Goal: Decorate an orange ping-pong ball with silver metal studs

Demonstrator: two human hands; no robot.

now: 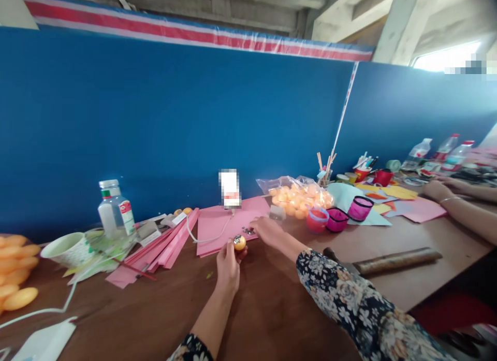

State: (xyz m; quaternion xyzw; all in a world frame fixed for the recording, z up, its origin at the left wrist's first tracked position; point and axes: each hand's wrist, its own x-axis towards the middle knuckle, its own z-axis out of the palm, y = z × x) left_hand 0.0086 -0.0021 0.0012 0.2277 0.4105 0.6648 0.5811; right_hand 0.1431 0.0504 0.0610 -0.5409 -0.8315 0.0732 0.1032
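My left hand grips a small orange ball with its thumb and fingers, above the brown table's surface. Dark, shiny bits show on the ball's upper side. My right hand reaches over the pink paper, its fingers bent together and pointing down at a few small dark, shiny pieces. Whether a piece is between those fingertips is too small to tell. Behind both hands, a white phone-like object, partly blurred out, leans on the blue partition with a white cable running from it.
A clear bag of orange balls lies right of the paper, near a red cup and pink mesh holders. A hammer lies right of my forearm. Left are pink strips and a glass bottle. Another person's arms rest far right.
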